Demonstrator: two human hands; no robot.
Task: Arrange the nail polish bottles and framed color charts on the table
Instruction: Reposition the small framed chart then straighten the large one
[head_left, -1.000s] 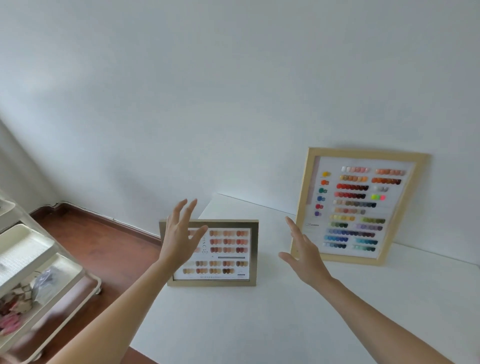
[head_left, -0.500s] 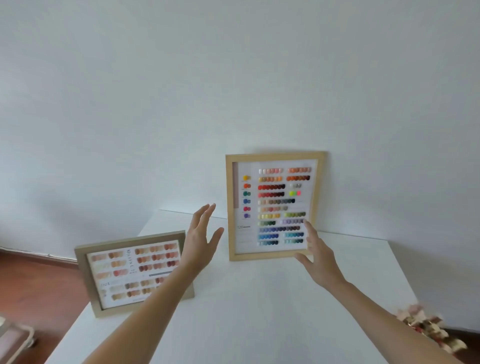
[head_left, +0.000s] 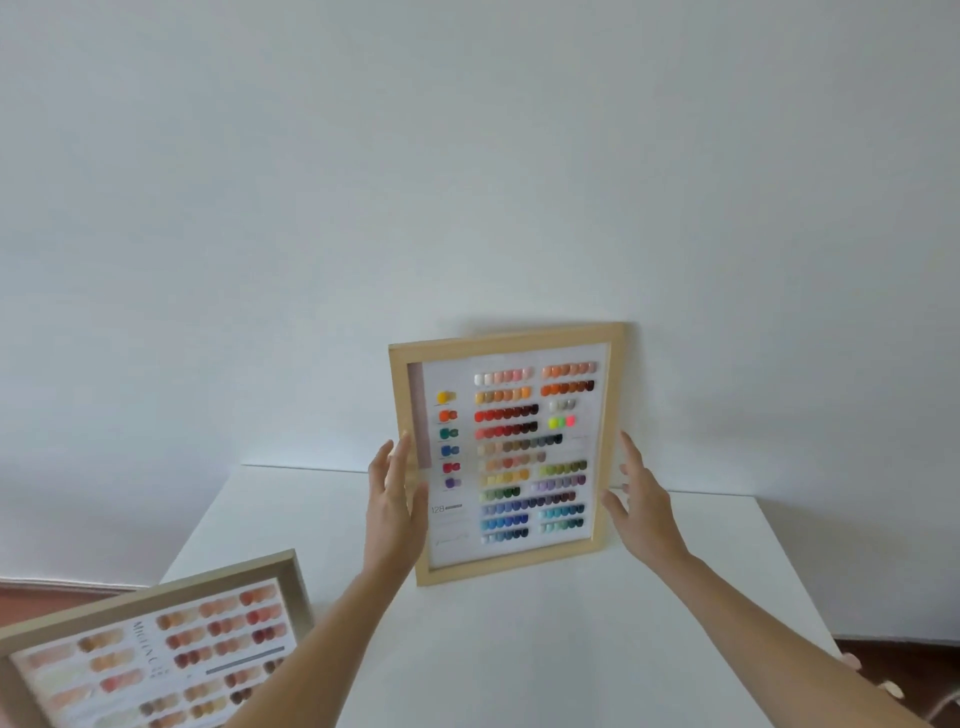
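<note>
A large light-wood framed color chart (head_left: 511, 452) with rows of many-coloured swatches stands on the white table (head_left: 519, 654), leaning back against the wall. My left hand (head_left: 395, 506) holds its left edge, thumb on the front and fingers along the side. My right hand (head_left: 641, 506) is spread at the right edge, with the thumb just touching the frame. A smaller framed color chart (head_left: 156, 644) with nude and brown swatches stands at the table's near left corner, partly cut off. No nail polish bottles are in view.
The white wall (head_left: 467, 182) rises right behind the table. A strip of red-brown floor (head_left: 57, 590) shows at the left. Small pinkish items (head_left: 852, 662) peek in beyond the table's right edge.
The view has swung right and closer to the large chart. Both hands have moved forward from mid-air to its two side edges, and the left hand has taken hold.
</note>
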